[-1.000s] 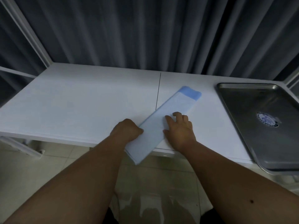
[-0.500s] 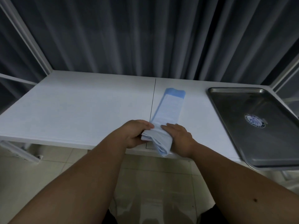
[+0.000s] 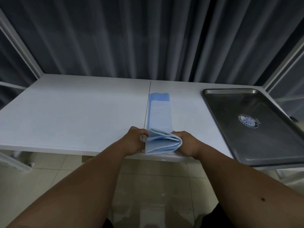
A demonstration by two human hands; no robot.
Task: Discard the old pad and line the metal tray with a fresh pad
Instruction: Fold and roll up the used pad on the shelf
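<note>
The person is standing at the white table [image 3: 74, 112], working on a folded blue pad [image 3: 159, 116] that is lying lengthwise just right of the table's centre seam, its near end reaching the front edge. The left hand [image 3: 134, 140] is pinching the near left corner of the layers between thumb and fingers, and the right hand [image 3: 187, 143] is closed around the right side of the same end, so the folds are fanning open between them. The metal tray [image 3: 230, 116] is sitting bare well off to the right, only a round sticker [image 3: 248, 121] on its floor, so it looks as though the fresh pad is being opened out for lining. To do this well, I would say each hand should be taking hold of a single outer layer rather than the whole stack, then drawing apart sideways while keeping the far end flat on the table, so it is unfolding without twisting or sliding off the edge.
</note>
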